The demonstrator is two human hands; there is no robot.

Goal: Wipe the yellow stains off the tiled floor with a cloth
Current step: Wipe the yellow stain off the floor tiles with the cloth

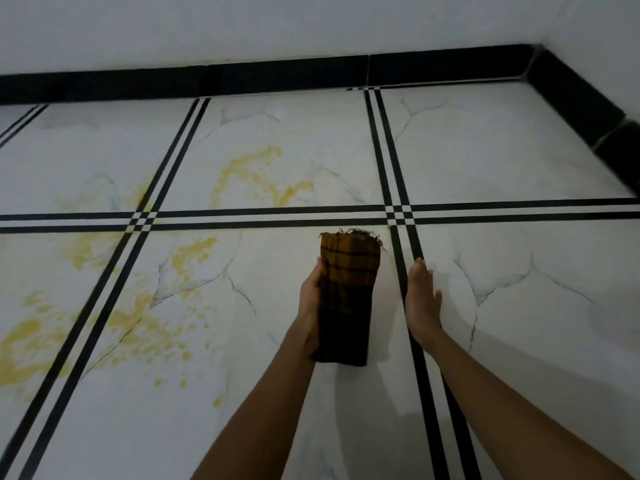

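Left hand (309, 299) grips folded brown-and-yellow checked cloth (348, 296) along its left edge; frayed end points away from person. Cloth sits over stain-free part of tiled floor (519, 161), just left of double black tile lines (408, 258). Right hand (422, 299) open, fingers extended, palm down beside cloth, not touching it. Yellow stains (252, 174) spread across tiles to left and ahead, well apart from cloth. Black skirting (277, 77) along white wall.

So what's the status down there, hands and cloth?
Left hand grips the folded checked cloth. Right hand open, flat on the floor. Yellow stains unwiped, left of cloth. Nothing in the way.
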